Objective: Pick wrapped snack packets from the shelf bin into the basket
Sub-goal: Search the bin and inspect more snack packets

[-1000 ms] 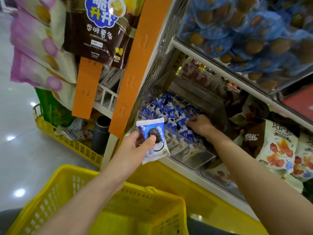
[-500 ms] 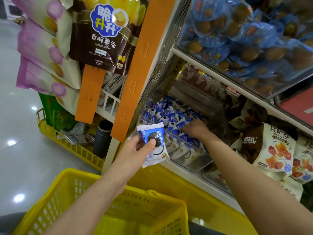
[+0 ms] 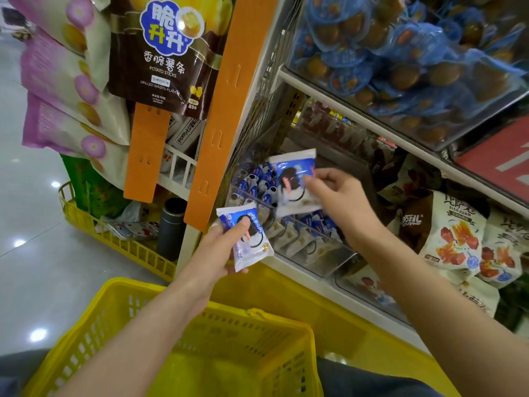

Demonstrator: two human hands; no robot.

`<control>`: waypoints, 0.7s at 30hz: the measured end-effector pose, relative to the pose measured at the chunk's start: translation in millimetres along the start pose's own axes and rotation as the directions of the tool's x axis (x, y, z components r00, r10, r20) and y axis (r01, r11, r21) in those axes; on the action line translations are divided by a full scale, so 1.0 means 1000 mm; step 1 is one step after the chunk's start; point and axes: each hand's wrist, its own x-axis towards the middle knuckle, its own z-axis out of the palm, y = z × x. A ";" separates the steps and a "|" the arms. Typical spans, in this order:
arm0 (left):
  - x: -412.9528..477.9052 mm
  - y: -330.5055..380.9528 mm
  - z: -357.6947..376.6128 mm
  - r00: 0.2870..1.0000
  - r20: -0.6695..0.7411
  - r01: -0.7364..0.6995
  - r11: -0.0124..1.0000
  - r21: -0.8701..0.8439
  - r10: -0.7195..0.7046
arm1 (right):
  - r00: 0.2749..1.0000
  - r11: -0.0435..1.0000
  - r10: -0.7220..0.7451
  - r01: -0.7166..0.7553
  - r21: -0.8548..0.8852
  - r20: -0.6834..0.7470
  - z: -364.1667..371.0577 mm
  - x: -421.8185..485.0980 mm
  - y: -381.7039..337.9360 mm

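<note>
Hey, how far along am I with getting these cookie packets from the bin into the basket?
Done: two packets are out of the shelf bin. In hand: the left hand holds the first packet; the right hand pinches the second packet above the bin. Left: neither is in the yellow basket; its visible part shows no packets, and many remain in the bin.

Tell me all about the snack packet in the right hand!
The packet is a small, shiny plastic wrapper, blue on top and white below, with a dark round cookie pictured on it. It looks sealed, with flat crimped ends. It is tilted and a little blurred, in the air above the bin. The right hand pinches its right edge.
</note>
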 end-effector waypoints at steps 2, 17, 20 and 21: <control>-0.002 0.001 0.001 0.997 0.074 -0.022 0.999 -0.045 0.025 | 0.988 0.997 0.040 -0.048 0.054 0.151 0.012 -0.024 -0.001; -0.011 0.000 0.006 0.961 0.191 -0.198 0.980 -0.020 0.198 | 0.873 0.978 0.209 -0.186 -0.095 0.440 0.024 -0.040 0.011; -0.012 0.001 0.007 0.967 0.195 -0.159 0.986 -0.043 0.165 | 0.860 0.977 0.201 -0.209 -0.035 0.470 0.016 -0.037 0.008; -0.011 0.001 0.007 0.973 0.170 -0.147 0.988 -0.051 0.154 | 0.874 0.980 0.195 -0.195 -0.045 0.445 0.012 -0.033 0.007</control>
